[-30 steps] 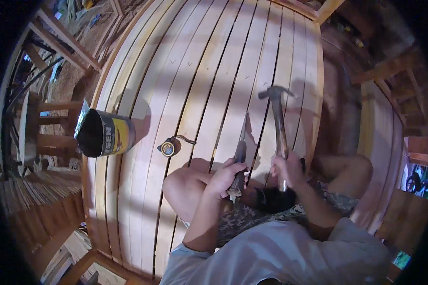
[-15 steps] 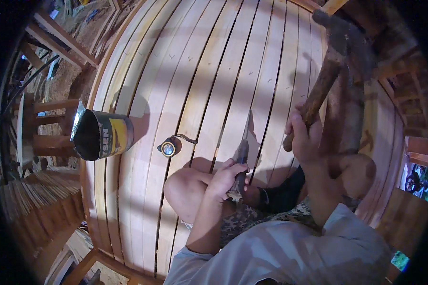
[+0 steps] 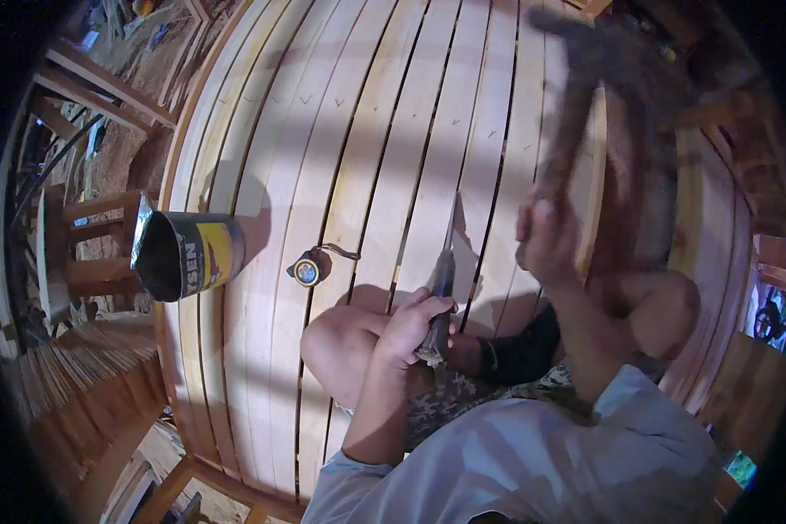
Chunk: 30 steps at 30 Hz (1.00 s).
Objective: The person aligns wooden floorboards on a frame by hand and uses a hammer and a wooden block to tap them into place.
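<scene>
My left hand (image 3: 413, 328) is wrapped around the dark handle of a chisel (image 3: 444, 272), whose butt end looks frayed. Its narrow metal blade points away from me over the slatted wooden boards (image 3: 384, 218). Whether the tip touches the wood I cannot tell. My right hand (image 3: 547, 234) grips the wooden handle of a hammer (image 3: 571, 131), held up to the right of the chisel. The hammer's head, at the far end, is smeared by motion. Pencil ticks run in a row across the boards beyond the blade.
Left of my knee lies a round tape measure (image 3: 306, 271) with a dark strap. Farther left a cut-open can (image 3: 210, 253) with a yellow and green label rests on the boards. Stacked thin wood (image 3: 87, 375) and wooden frames stand past the left edge.
The hammer has swung left and its head is now more blurred, with my right hand shifted slightly left. My left hand keeps its hold on the chisel, nearly still.
</scene>
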### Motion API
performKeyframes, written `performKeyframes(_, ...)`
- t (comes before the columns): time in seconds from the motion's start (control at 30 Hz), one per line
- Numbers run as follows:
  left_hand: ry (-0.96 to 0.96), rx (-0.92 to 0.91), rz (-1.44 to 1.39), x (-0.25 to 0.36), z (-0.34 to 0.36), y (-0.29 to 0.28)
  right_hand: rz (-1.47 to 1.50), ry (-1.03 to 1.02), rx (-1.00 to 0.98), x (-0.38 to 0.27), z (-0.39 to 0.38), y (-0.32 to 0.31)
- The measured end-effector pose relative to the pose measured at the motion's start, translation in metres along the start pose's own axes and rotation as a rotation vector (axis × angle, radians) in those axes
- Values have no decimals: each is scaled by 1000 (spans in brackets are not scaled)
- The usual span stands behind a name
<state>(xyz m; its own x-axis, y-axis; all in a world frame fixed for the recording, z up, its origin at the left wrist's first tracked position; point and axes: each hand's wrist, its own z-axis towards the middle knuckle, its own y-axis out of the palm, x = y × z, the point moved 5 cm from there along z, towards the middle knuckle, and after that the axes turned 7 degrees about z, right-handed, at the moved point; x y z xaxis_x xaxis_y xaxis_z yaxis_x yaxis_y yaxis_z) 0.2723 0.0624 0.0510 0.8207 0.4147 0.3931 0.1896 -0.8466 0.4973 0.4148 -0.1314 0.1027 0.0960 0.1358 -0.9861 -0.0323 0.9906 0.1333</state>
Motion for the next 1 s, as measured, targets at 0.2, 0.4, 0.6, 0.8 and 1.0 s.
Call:
performKeyframes(0.2,-24,22,15,-1,0,2,-637,523,-70,62,17,-2)
performKeyframes(0.4,-15,13,49,5,-5,9,-68,39,15,31,-1,9)
performKeyframes(0.6,11,-22,80,-1,5,6,-626,615,71,110,8,-27)
performKeyframes(0.8,45,21,136,-2,9,4,-701,228,196,71,-11,-20)
performKeyframes(1.0,66,3,26,-12,19,4,-600,469,-18,92,-5,-18)
